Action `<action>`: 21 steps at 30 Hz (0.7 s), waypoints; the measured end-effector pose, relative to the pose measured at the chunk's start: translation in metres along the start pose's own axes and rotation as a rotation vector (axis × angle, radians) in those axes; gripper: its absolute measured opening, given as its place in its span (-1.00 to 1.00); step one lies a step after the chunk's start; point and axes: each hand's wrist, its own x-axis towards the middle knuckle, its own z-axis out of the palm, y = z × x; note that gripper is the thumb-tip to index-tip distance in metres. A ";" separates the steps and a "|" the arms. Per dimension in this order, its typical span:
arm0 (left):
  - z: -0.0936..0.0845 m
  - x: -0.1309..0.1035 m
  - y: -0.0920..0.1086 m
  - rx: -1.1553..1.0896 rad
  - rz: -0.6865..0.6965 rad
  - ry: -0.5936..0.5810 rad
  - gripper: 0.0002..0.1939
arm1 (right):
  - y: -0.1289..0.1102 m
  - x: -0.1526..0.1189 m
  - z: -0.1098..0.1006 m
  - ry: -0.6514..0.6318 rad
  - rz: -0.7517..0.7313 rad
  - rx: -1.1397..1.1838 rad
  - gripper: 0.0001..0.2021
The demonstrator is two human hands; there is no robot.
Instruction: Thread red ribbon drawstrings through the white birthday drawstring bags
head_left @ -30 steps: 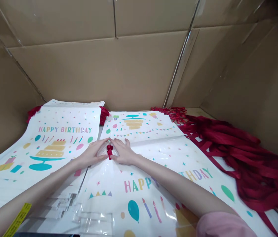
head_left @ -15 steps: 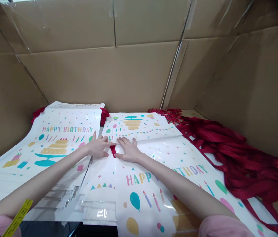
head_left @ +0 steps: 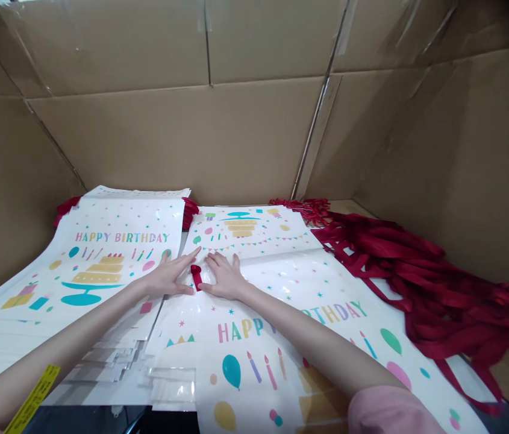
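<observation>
A shiny white sheet (head_left: 231,328) printed with HAPPY BIRTHDAY, balloons and candles lies in front of me on a right-hand stack. At its left edge a short piece of red ribbon (head_left: 196,277) stands out between my hands, its top end curled. My left hand (head_left: 168,274) is just left of the ribbon, fingers and thumb spread apart, holding nothing. Flat on the sheet, to the ribbon's right, rests my right hand (head_left: 226,276) with its fingers spread. Its thumb tip is by the ribbon's lower end; whether they touch I cannot tell.
A second stack of birthday sheets (head_left: 116,220) lies at the left, with red ribbon at its far sides. Long red ribbons (head_left: 439,295) are heaped on the right. Cardboard walls (head_left: 168,141) enclose the back and sides.
My left hand has drawn back to the left and its fingers have spread. The ribbon's top end, formerly covered by fingers, now shows curled. The printed sheet and right hand appear slightly further left.
</observation>
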 end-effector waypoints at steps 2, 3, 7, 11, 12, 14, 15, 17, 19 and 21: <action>0.000 0.000 -0.003 -0.026 0.000 0.012 0.09 | -0.008 0.006 0.003 0.002 0.007 -0.002 -0.28; -0.001 0.000 -0.005 -0.034 -0.004 0.019 0.12 | -0.011 0.009 0.004 0.006 0.011 -0.002 -0.29; -0.008 0.001 -0.012 -0.108 -0.014 0.004 0.06 | -0.021 0.019 0.009 0.013 0.016 0.024 -0.26; -0.010 0.002 -0.013 -0.153 -0.032 -0.013 -0.04 | -0.024 0.023 0.011 -0.003 0.015 0.060 -0.20; -0.009 0.002 -0.013 -0.154 -0.038 -0.001 -0.05 | -0.024 0.023 0.010 -0.008 0.015 0.063 -0.20; -0.007 0.004 -0.014 -0.149 -0.046 0.028 -0.07 | -0.024 0.022 0.009 -0.022 0.015 0.061 -0.19; -0.005 0.005 -0.015 -0.141 -0.046 0.039 -0.08 | -0.024 0.022 0.008 -0.027 0.015 0.060 -0.19; -0.002 0.006 -0.018 -0.124 -0.046 0.044 -0.12 | -0.024 0.021 0.007 -0.038 0.017 0.062 -0.18; 0.000 0.007 -0.021 -0.107 -0.049 0.034 -0.15 | -0.025 0.022 0.007 -0.046 0.022 0.074 -0.16; 0.001 0.007 -0.023 -0.084 -0.061 0.032 -0.16 | -0.026 0.023 0.008 -0.043 0.027 0.095 -0.15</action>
